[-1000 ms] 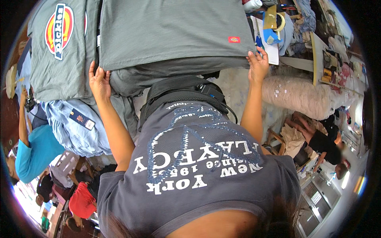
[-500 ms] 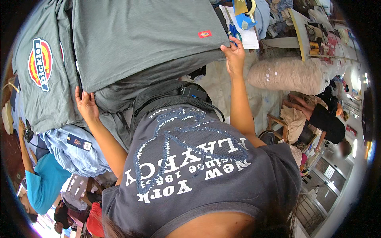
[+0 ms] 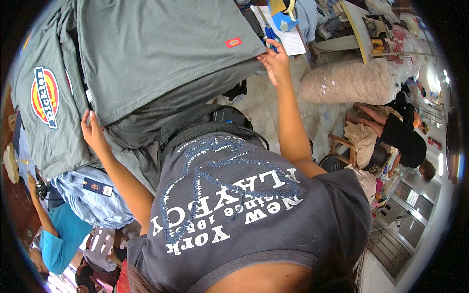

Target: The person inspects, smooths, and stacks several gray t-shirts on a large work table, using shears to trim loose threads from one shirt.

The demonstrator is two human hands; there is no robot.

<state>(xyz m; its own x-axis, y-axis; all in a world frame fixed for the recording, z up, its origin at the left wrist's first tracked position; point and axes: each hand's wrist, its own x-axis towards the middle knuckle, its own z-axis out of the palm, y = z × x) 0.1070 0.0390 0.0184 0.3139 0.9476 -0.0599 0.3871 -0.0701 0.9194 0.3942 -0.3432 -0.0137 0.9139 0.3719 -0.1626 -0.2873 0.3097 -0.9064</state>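
A dark grey T-shirt (image 3: 166, 53) with a small red label lies flat on a thick pile of grey shirts (image 3: 161, 111). At the left end of its near edge, my left hand (image 3: 96, 138) has its fingertips pinched at the corner. My right hand (image 3: 276, 67) grips the opposite near corner between thumb and fingers. Just beyond that hand, blue-handled scissors (image 3: 271, 35) rest on a white sheet of paper (image 3: 291, 43). Another grey shirt (image 3: 53, 141) with a large red and yellow print is to the left.
A blue tape dispenser (image 3: 285, 18) stands by the paper. Light blue shirts (image 3: 93, 195) with a dark tag lie at the left. To the right, a large wrapped beige bundle (image 3: 347, 80) sits on the floor. One person in turquoise (image 3: 63, 244) is at the left, another in black (image 3: 403, 141) at the right.
My view has shifted slightly, so the pile and paper sit further left in it. The fingers of both hands look more closed at the shirt's corners.
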